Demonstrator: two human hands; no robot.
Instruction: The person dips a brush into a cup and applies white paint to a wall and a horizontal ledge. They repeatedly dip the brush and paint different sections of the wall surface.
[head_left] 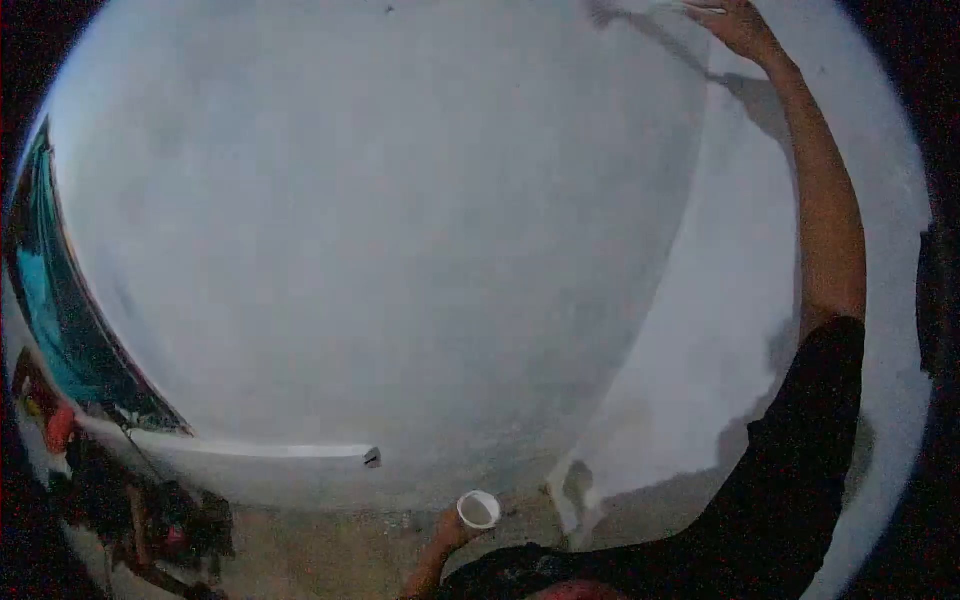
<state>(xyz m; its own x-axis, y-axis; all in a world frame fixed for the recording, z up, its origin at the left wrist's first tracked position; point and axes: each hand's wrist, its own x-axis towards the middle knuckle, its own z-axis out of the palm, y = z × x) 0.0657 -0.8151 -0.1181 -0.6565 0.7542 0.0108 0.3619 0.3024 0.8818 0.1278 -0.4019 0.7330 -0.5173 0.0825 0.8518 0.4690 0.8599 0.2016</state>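
My right hand (742, 32) is raised at the top right against the wall, its fingers closed around a pale paintbrush (690, 8). Only part of the brush shows, and its bristle end is hard to make out. A brush-shaped shadow falls on the wall beside it. Down at the bottom middle, my left hand (455, 530) grips a white cup (479, 510) by its side. The cup's round mouth faces up towards me; what is in it cannot be made out. The wall (400, 230) is dull grey-white, with a brighter white band (690, 370) on the right.
A teal curtain (45, 290) hangs at the far left. Below it, a white strip (270, 450) runs along the wall and ends in a dark tip. Dark clutter and a red item (60, 430) lie at the lower left, dimly lit.
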